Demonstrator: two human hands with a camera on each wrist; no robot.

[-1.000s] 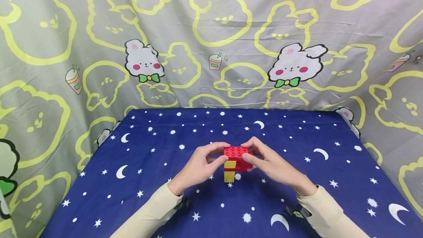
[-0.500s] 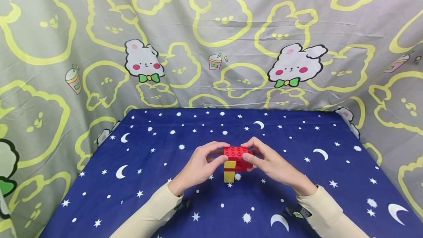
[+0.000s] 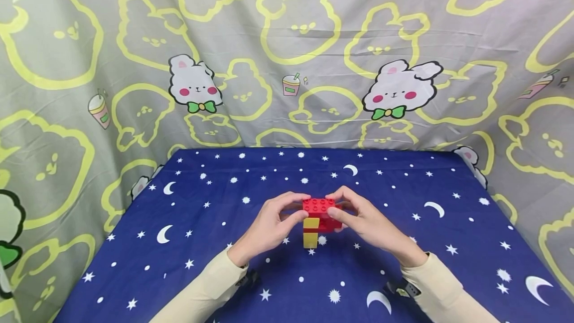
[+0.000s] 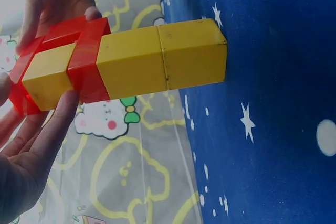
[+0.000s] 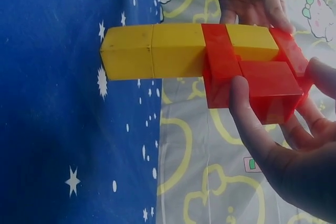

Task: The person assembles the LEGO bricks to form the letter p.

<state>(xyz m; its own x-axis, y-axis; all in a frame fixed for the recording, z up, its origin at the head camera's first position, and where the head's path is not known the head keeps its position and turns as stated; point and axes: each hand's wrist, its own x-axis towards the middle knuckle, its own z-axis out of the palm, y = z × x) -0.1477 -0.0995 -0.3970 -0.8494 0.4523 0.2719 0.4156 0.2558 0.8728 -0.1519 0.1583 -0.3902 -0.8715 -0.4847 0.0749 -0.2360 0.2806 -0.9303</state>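
Note:
A toy building-block assembly of red and yellow bricks stands upright on the cloth, with red studded bricks [image 3: 320, 205] on top and a narrow yellow column [image 4: 163, 56] below. My left hand [image 3: 279, 224] grips its left side, thumb toward me and fingers reaching behind. On the right, my right hand [image 3: 368, 221] holds the red bricks between thumb and fingers. From the right wrist view, a yellow brick [image 5: 252, 42] sits beside a red brick [image 5: 270, 80], between flat red layers. The palms partly hide the far side of the top bricks.
A dark blue cloth [image 3: 215, 243] with white stars and moons covers the table. Behind it hangs a grey curtain [image 3: 251, 29] printed with yellow outlines and rabbits, which also runs along both sides. A dark band with a device [image 3: 405, 288] shows at the right wrist.

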